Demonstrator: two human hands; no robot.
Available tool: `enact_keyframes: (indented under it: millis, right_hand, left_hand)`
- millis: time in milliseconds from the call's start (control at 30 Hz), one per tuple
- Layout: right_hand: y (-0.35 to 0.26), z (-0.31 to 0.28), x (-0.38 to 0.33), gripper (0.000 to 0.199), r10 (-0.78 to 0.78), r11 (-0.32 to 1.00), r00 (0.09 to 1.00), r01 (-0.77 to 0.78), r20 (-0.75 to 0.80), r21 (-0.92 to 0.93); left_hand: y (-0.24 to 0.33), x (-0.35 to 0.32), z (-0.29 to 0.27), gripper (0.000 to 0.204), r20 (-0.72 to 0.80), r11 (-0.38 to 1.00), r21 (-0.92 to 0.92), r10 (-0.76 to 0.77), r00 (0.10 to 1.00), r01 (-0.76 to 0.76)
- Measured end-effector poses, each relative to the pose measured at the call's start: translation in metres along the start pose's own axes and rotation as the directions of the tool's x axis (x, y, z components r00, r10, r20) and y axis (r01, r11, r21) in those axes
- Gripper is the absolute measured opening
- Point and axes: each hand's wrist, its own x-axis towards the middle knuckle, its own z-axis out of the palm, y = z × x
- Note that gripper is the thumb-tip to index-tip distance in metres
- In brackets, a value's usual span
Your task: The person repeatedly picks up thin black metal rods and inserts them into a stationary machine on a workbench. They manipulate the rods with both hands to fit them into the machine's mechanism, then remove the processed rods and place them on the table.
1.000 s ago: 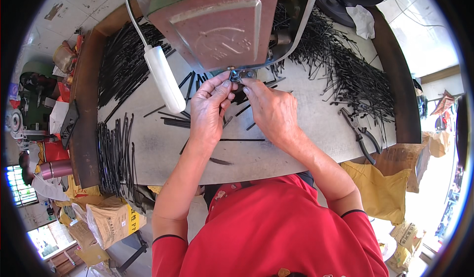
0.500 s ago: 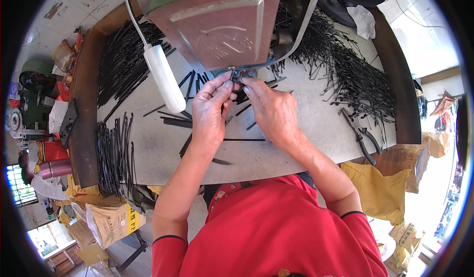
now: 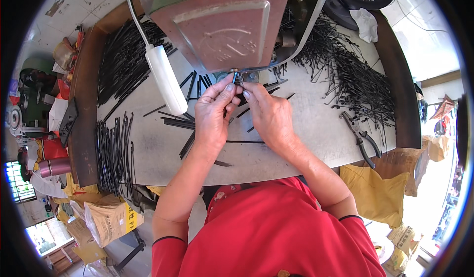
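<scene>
We see both hands raised to the foot of a green and reddish machine (image 3: 222,25) that stands at the far edge of the grey desk (image 3: 306,138). The left hand (image 3: 213,114) pinches a short black rod (image 3: 233,77) between thumb and forefinger, its grip closed tight on the lower part, and the rod stands nearly upright with its top end at a small metal fitting under the machine's plate. The right hand (image 3: 269,114) lies just beside it, fingertips bent in toward the same spot (whether its grip actually holds the rod or anything else we cannot tell, since the fingers hide it).

Loose black rods (image 3: 182,124) lie scattered on the desk under and around the hands. A neat bundle of rods (image 3: 111,153) runs along the left edge, another heap (image 3: 123,59) fills the far left corner, and a tangled pile (image 3: 355,79) spreads over the far right part. A pair of pliers (image 3: 363,138) rests near the right edge, well apart from the hands. A white tubular lamp (image 3: 165,79) on a cable hangs over the desk to the left of the left hand.
</scene>
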Motion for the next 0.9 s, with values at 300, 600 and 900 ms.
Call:
enact_keyframes:
  millis: [300,600,900]
  right_hand:
    - [-0.002,-0.02,0.015,0.014,0.066,0.981,0.986,-0.092,0.154,0.168]
    - [-0.016,-0.041,0.013,0.021,0.156,0.929,0.932,-0.25,0.326,0.272]
    - [-0.01,-0.02,-0.033,0.028,0.403,-0.102,0.789,-0.464,0.463,0.88]
  left_hand:
    - [0.036,0.005,-0.007,0.022,0.088,0.806,0.585,0.055,0.995,-0.096]
    - [0.021,-0.007,-0.005,0.026,0.207,0.981,0.192,-0.041,0.977,0.001]
    - [0.004,-0.049,-0.013,0.025,0.202,0.984,0.121,0.103,0.974,-0.13]
